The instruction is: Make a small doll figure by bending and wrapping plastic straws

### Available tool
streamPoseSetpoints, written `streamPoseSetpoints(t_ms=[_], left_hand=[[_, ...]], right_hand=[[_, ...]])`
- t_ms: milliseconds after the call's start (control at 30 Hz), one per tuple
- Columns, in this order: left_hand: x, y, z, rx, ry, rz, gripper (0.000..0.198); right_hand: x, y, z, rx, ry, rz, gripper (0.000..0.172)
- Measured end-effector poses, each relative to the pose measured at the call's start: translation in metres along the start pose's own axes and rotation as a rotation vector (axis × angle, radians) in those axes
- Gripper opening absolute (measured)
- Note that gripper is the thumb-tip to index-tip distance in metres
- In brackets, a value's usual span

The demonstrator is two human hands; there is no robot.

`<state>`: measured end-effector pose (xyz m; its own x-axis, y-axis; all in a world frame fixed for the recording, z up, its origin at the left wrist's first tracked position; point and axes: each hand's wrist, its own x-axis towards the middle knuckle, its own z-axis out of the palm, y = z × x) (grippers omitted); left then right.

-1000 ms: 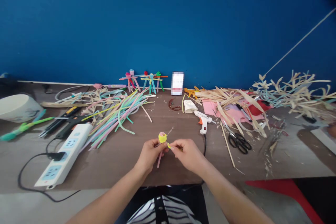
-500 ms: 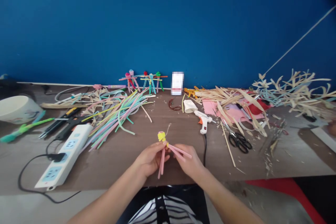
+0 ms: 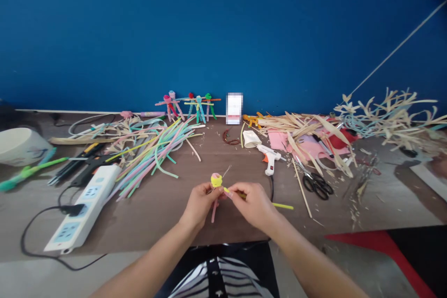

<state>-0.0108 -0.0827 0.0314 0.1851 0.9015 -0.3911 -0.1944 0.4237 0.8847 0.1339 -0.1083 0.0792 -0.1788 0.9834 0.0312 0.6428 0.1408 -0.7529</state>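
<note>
On the head feed I log the left hand (image 3: 199, 204) with fingers closed on a yellow-and-pink fuzzy piece (image 3: 216, 179), its rounded top up, a pink stem (image 3: 213, 213) hanging below, over the bench (image 3: 153, 223) near mid-front edge. Right hand (image 3: 254, 202), just beside: thumb and forefinger pinching a yellow stem (image 3: 284, 206), one end jutting past the hand. I note small fuzzy figures (image 3: 199, 108) along the back edge, a glue gun (image 3: 270, 158) right of centre, and a power strip (image 3: 84, 209) near the front edge at left.
</note>
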Motion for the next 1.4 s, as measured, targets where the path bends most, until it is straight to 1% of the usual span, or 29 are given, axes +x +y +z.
streamPoseSetpoints(t_ms=[67, 100, 167, 267, 367, 433, 467, 533, 600, 667, 733, 800, 867, 933, 1000, 1100, 1200, 1267, 1333, 1400], left_hand=[[0.001, -0.001, 0.001, -0.028, 0.027, 0.065, 0.021], [0.002, -0.001, 0.001, -0.061, 0.035, 0.076, 0.021], [0.003, -0.001, 0.0, -0.149, 0.034, 0.05, 0.021], [0.005, -0.001, -0.001, -0.248, 0.037, 0.012, 0.021], [0.006, -0.001, -0.001, -0.29, 0.066, 0.039, 0.02], [0.006, -0.001, 0.0, -0.323, 0.094, 0.053, 0.02], [0.006, 0.0, 0.0, -0.343, 0.104, 0.043, 0.019], [0.006, 0.003, 0.0, -0.396, 0.115, -0.021, 0.016], [0.006, 0.007, -0.001, -0.46, 0.107, -0.112, 0.012], [0.006, 0.012, -0.004, -0.499, 0.089, -0.143, 0.01], [0.007, 0.015, -0.005, -0.491, 0.059, -0.109, 0.01], [0.008, 0.015, -0.005, -0.461, 0.028, -0.06, 0.013], [0.009, 0.012, -0.003, -0.435, 0.013, -0.023, 0.017], [0.011, 0.007, 0.001, -0.416, 0.022, 0.027, 0.019], [0.012, 0.002, 0.003, -0.401, 0.015, 0.09, 0.018], [0.014, -0.003, 0.005, -0.384, 0.008, 0.132, 0.02], [0.015, -0.003, 0.008, -0.4, 0.016, 0.139, 0.021], [0.016, -0.003, 0.011, -0.422, -0.01, 0.133, 0.021], [0.017, -0.003, 0.013, -0.439, -0.051, 0.106, 0.02], [0.019, -0.004, 0.012, -0.447, -0.077, 0.069, 0.019]], right_hand=[[-0.007, -0.008, 0.004, -0.166, 0.001, -0.114, 0.021], [-0.01, -0.01, 0.006, -0.224, 0.001, -0.154, 0.022], [-0.013, -0.01, 0.01, -0.291, 0.004, -0.191, 0.023], [-0.014, -0.004, 0.016, -0.328, -0.012, -0.145, 0.024], [-0.013, 0.003, 0.019, -0.324, -0.041, -0.068, 0.022], [-0.012, 0.006, 0.021, -0.309, -0.038, -0.037, 0.021], [-0.011, 0.008, 0.022, -0.298, -0.028, -0.024, 0.021], [-0.009, 0.013, 0.023, -0.257, -0.007, 0.006, 0.021], [-0.005, 0.021, 0.024, -0.128, -0.03, 0.064, 0.022], [-0.001, 0.031, 0.024, 0.132, -0.09, 0.151, 0.021], [0.005, 0.038, 0.023, 0.443, -0.139, 0.211, 0.027], [0.011, 0.042, 0.023, 0.692, -0.134, 0.23, 0.036], [0.018, 0.041, 0.025, 0.856, -0.104, 0.24, 0.039], [0.023, 0.037, 0.029, 0.979, -0.067, 0.287, 0.039], [0.028, 0.032, 0.034, 1.065, -0.033, 0.347, 0.039], [0.032, 0.025, 0.042, 1.144, 0.01, 0.395, 0.035], [0.034, 0.02, 0.049, 1.194, 0.015, 0.381, 0.03], [0.036, 0.017, 0.052, 1.211, 0.026, 0.379, 0.028], [0.037, 0.016, 0.054, 1.193, 0.045, 0.385, 0.026], [0.039, 0.017, 0.053, 1.127, 0.062, 0.375, 0.023]])
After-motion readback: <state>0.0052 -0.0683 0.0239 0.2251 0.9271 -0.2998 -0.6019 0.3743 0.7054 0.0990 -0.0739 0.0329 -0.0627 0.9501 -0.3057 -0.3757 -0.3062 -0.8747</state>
